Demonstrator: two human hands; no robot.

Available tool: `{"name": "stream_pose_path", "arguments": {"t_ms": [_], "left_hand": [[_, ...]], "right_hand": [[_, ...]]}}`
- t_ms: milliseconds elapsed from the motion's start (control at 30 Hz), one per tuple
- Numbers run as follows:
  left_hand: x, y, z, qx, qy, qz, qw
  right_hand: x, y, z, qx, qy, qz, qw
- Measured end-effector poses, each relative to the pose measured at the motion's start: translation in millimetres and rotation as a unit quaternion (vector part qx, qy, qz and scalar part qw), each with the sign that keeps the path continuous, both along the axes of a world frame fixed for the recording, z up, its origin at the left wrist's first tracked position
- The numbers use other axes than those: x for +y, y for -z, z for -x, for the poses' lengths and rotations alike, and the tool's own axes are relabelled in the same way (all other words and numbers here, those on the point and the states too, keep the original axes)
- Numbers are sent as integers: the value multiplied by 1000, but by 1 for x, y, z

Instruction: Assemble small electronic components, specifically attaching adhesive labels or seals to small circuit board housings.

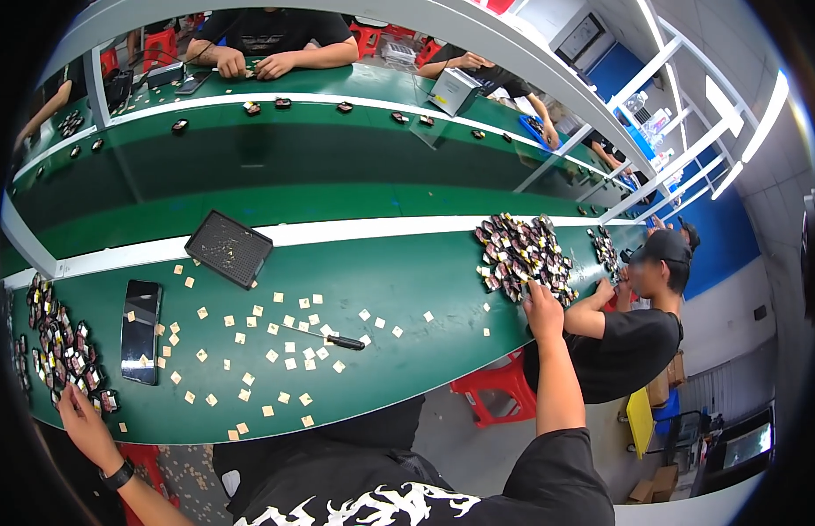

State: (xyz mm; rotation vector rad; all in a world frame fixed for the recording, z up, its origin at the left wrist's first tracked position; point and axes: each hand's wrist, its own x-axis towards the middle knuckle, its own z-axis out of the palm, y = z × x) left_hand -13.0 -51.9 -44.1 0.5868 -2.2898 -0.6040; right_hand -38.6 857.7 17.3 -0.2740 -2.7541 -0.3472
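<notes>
My left hand [85, 426] is at the near edge of a pile of small black parts [64, 340] with pink and white faces, at the table's left end. Its fingers are drawn together against the parts; what they hold is hidden. My right arm stretches far to the right. There my right hand [543, 311] is closed in a pinch at the near edge of a second, larger pile of the same black parts [523, 250]. What sits between those fingertips is too small to make out. Between the hands, many small cream squares [291, 348] lie scattered across the green table.
A thin tool with a black handle [346, 343] lies among the squares. Left of them is a dark phone [141, 333]; a black tray [229, 249] rests by the white rail [337, 230]. Beyond it a green belt [276, 158] carries spaced parts. A co-worker [635, 324] sits close on my right.
</notes>
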Motion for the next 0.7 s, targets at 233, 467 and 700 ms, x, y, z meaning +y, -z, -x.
{"name": "stream_pose_path", "arguments": {"t_ms": [233,467,700], "left_hand": [[41,-27,5,3,13,58,998],[243,-69,-7,-105,330,-514,785],[361,-55,42,-288,370,-830,301]], "right_hand": [[-27,-20,-8,85,-116,-57,988],[-168,-51,4,112,-405,-53,906],[-320,-20,8,113,-598,45,792]]}}
